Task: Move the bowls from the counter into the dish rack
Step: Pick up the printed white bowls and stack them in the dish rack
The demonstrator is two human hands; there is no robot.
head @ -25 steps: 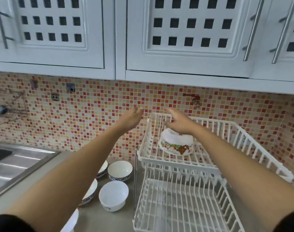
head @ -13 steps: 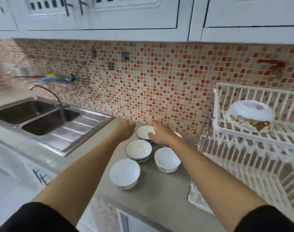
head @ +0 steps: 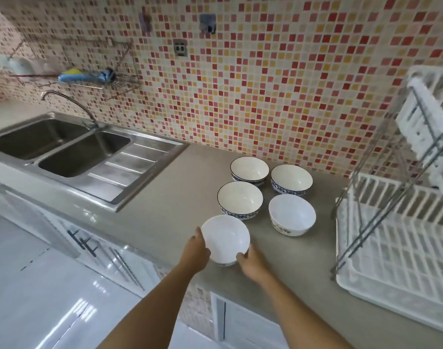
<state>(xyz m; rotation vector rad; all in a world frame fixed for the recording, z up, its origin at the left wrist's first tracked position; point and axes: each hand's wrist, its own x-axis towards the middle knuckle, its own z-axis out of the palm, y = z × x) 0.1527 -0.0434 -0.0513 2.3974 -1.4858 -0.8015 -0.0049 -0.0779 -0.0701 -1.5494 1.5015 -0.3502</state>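
plain white glazed bowl (head: 225, 239) cupped between left hand (head: 195, 250) and right hand (head: 250, 261), both closed on its sides; likely rigid, slick, chippable.

We see a plain white bowl (head: 225, 239) nearest, a white bowl with a small dark print (head: 292, 214), and three white bowls banded in blue pattern (head: 240, 200). Counter (head: 165, 210) grey-beige. Backsplash (head: 278, 84) mosaic of red, pink, yellow, cream squares. Dish rack (head: 396, 248) white, frame silver. Sink (head: 71, 149) steel grey. Sponge (head: 73, 75) blue and yellow.
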